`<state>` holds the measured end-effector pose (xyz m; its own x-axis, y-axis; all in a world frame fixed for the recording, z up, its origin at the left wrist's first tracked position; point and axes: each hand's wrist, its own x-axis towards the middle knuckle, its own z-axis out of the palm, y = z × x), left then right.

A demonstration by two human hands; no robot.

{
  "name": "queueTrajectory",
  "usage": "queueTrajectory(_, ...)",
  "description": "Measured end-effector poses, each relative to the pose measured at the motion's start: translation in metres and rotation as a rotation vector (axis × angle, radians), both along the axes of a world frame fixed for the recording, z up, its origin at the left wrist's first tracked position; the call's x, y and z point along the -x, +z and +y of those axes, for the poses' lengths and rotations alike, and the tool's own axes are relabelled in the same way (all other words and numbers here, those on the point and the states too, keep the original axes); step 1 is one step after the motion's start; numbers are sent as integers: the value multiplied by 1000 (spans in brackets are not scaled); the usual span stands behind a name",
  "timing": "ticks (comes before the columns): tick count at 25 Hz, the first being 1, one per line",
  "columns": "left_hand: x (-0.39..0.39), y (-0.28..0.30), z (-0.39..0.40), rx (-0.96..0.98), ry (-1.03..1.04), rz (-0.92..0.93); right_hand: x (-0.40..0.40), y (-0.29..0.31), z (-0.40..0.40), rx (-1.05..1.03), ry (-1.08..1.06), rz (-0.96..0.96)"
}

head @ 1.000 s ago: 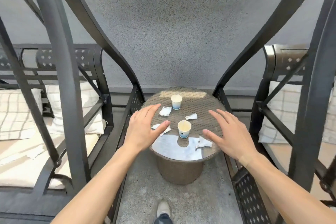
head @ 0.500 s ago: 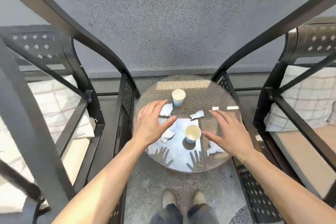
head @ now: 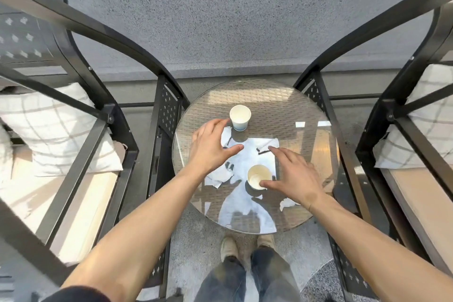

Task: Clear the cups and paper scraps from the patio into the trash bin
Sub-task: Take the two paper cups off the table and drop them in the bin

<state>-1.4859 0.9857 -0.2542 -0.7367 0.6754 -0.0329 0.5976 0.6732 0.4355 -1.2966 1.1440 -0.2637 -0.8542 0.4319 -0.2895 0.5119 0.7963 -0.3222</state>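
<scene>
Cups and scraps sit on the round desk [head: 316,154]: your left hand [head: 210,147] and right hand [head: 294,176] hover empty, fingers apart, so close around the near cup [head: 257,176] gently, not crushing it, then gather each scrap [head: 218,178].

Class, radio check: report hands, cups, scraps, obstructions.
Both hands open: left over scraps, right at near cup. Far cup untouched. Nothing blocking; bin unseen.
</scene>
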Motion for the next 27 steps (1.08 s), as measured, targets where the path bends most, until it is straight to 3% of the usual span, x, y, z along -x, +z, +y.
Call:
queueTrajectory(12, 84, -77, 98, 228, 55, -101, 40, -69, 4, 26, 251, -116)
queueTrajectory(22, 84, -92, 128, 285, 39, -87, 38, -70, 13, 35, 202, -36)
queueTrajectory(27, 52, -73, 111, 215, 85, -214, 25, -46, 39, 20, 118, 1)
